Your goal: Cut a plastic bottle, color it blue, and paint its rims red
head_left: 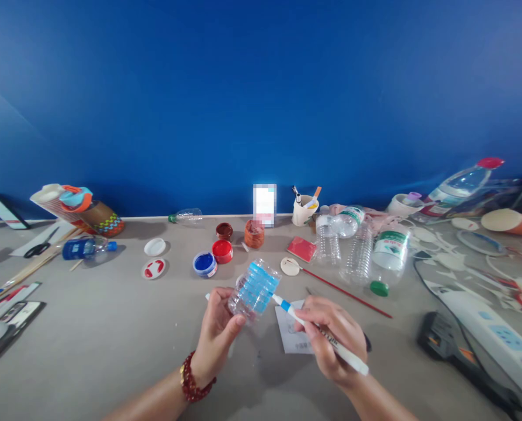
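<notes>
My left hand (221, 327) is wrapped round a cut piece of clear plastic bottle (255, 289), tilted above the table; much of its side is coloured light blue. In my right hand (333, 336) is a white marker pen (326, 336) with a blue band, its tip at the bottle's right side. Under my right hand lies a white paper sheet (289, 330) with some drawing, partly covered. Beyond the bottle stand open paint pots: a blue one (205, 264), a red one (222, 251) and a brown one (224, 231).
Several clear plastic bottles (357, 254) lie at the right, near a glue gun (445, 345) and a power strip (488, 333). A red brush (344, 290) rests by a round white lid (290, 266). Scissors (41, 244) and a phone (21, 316) are at the left. Behind rises a blue wall (261, 105).
</notes>
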Motion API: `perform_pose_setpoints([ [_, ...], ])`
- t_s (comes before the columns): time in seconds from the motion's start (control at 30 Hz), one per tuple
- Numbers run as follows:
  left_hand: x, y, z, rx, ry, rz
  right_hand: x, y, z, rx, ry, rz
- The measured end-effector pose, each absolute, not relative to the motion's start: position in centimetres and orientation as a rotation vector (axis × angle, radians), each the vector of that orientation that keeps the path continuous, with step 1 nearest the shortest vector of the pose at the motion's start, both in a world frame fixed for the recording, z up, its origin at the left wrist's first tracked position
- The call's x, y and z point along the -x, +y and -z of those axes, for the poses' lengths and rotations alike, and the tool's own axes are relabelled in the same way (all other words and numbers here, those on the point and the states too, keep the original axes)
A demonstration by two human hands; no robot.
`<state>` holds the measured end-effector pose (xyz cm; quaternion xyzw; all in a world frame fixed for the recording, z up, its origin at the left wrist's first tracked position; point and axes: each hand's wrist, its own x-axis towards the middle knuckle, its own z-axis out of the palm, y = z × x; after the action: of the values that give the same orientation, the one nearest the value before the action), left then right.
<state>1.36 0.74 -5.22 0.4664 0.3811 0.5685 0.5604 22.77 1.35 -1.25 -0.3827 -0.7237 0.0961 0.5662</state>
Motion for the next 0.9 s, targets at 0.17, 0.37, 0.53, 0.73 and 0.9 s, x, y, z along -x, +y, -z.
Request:
perform_pose_setpoints([
  [0.17, -1.4, 0.8, 5.2, -1.113, 0.893, -1.339, -22.7, 1.3, 1.3, 0.885, -1.683, -0.232],
  [0.37, -1.4, 0.8, 5.2, -1.114, 0.885, -1.322, -22.4, 1.4, 1.2, 0.847, -1.682, -0.261],
  [0.53, -1.4, 0.8, 5.1, -1.134, 0.902, -1.334, -21.8, 1.2, 1.0, 0.668, -1.812, -0.371],
  [0.73, -1.4, 0.9, 5.1, -1.119, 0.904, -1.335, -21.8, 1.3, 0.6, 0.729, -1.775, -0.352],
  [0.9, -1.2, 0.7, 5.3, -1.156, 0.937, -1.351, -21.8, 1.5, 0.8, 0.737, -1.759, -0.306],
])
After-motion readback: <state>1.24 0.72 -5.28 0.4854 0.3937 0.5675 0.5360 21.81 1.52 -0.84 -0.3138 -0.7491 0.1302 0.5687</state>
